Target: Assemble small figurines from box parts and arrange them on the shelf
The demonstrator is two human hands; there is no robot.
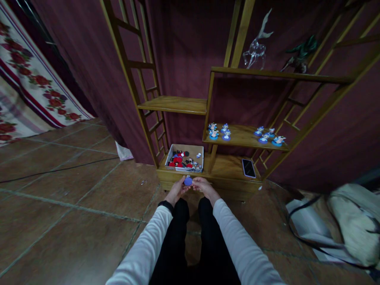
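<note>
Purple disc [188, 181] sits between my two hands, low in front of my knees, its flat round face turned up toward me. Being round, it shows no long axis; a small pale piece stands at its far edge, too small to make out. My left hand [179, 187] has its fingers curled in on the disc's left side, nearly closed; my right hand [203, 185] meets the right edge in a narrow pinch, thumb and fingers close together. Neither hand is clearly nearer: the disc touches both. Just beyond it, almost straight ahead, is the open box [194, 151] of red, black and purple pieces. The key relation, as I judge it: the middle shelf [240, 134] lies ahead, higher and to the right, so my right hand is nearer to it. Left cluster of figurines [226, 135] there is closer than the right cluster [264, 137]. Phone [248, 168] rests below, right.
</note>
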